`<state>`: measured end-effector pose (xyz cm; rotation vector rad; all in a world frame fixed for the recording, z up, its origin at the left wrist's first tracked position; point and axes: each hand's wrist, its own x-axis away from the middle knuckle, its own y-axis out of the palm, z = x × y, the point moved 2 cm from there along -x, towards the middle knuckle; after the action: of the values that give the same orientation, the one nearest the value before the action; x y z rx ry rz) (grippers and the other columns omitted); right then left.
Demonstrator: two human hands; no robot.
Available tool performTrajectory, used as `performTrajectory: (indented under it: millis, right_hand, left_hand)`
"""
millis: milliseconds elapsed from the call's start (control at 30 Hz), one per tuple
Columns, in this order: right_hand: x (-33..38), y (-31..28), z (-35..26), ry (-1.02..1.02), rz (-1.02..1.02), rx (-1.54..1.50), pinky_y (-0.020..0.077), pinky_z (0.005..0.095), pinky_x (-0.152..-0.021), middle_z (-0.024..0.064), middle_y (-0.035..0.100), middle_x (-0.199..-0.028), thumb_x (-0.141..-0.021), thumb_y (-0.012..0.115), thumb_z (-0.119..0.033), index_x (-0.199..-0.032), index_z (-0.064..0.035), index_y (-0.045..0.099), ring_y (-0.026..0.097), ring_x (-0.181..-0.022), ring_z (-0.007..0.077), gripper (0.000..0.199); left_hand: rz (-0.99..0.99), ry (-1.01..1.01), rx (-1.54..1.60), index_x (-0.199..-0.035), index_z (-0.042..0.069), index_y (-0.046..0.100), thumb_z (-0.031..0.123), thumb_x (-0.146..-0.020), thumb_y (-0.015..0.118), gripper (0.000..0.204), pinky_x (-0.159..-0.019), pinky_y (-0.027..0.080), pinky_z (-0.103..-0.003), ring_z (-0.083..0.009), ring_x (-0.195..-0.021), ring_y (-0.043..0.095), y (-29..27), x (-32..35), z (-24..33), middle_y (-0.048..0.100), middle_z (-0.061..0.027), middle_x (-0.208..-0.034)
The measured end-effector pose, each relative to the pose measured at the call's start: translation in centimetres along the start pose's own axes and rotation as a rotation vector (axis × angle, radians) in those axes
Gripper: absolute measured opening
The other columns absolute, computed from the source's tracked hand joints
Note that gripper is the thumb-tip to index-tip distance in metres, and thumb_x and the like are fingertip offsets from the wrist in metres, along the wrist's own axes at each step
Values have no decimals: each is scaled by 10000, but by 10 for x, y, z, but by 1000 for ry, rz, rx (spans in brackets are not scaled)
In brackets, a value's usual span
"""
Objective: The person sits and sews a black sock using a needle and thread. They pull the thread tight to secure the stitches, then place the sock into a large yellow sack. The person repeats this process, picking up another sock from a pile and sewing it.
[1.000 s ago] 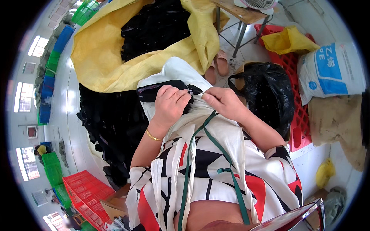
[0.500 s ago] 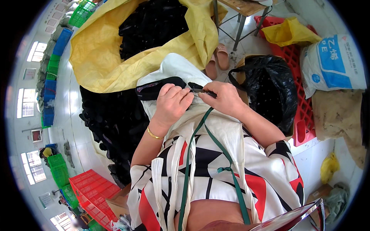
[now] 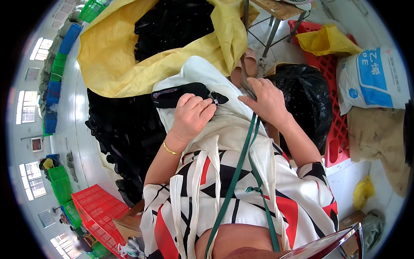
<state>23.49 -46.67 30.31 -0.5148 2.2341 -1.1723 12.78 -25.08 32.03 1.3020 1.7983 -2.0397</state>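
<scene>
1. One black padded piece [image 3: 166, 97] is pinched under the curled fingers of the left hand [image 3: 192, 114], lying on white cloth [image 3: 195, 71] over the lap. A small dark tab [image 3: 221, 98] shows just past the fingertips; whether it is joined to the piece cannot be told. With slack pressure, the piece could be twisted out of the pinch.

2. A grey tool [image 3: 246, 83] is grasped in the right hand [image 3: 268, 100], apart from the piece and pointed away from the body. Its kind and sharpness are not resolved. If it were swung back hastily, the left fingertips could be struck.

3. A green cord [image 3: 236, 172] is run from the neck toward the right hand. If caught among the white straps [image 3: 196, 185], the tool's reach could be checked abruptly.

4. The cloth is creased; if pulled, the piece could be tipped onto the black pile [image 3: 125, 129] alongside and lost among similar pieces.

5. Pink slippers [image 3: 251, 64] are seen beyond the tool; it could be dropped there through a loose grasp.
</scene>
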Motion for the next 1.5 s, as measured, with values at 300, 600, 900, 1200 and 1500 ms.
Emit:
performTrajectory:
  millis: [300,600,900,1200,1500]
  right_hand:
    - [-3,22,-51,-691,255,-116,458,324,-771,13,596,-865,-720,719,-168,-946,-101,664,600,-855,209,243]
    - [-34,34,-70,-718,108,-363,507,350,-610,18,558,-801,-633,656,-110,-859,-104,645,595,-748,218,227]
    - [-60,41,-65,-473,28,-603,513,342,-582,71,623,-819,-801,757,-155,-917,-113,660,623,-692,257,157]
    - [-71,65,-71,-669,-3,-298,508,352,-682,26,606,-812,-693,751,-169,-845,-103,646,614,-804,234,196]
    - [-76,74,-108,-830,-105,-527,511,306,-588,62,595,-828,-902,605,-117,-930,-67,621,602,-710,200,60]
  left_hand:
    - [29,-251,254,-828,72,653,13,-678,726,177,-782,471,-368,-209,-773,604,1,7,0,672,-32,-834]
    - [-34,-888,743,-855,53,653,-63,-695,720,208,-640,483,-306,-198,-698,568,5,27,-14,607,-58,-773]
    - [-65,-1008,745,-860,39,656,60,-755,795,175,-628,449,-292,-170,-685,532,8,45,-36,604,-49,-740]
    - [-44,-891,683,-870,33,634,22,-772,778,174,-660,453,-243,-108,-707,541,9,60,-46,609,-9,-796]
    - [-68,-968,844,-975,27,661,145,-817,746,215,-652,467,-319,-207,-691,569,22,72,-45,622,-86,-759]
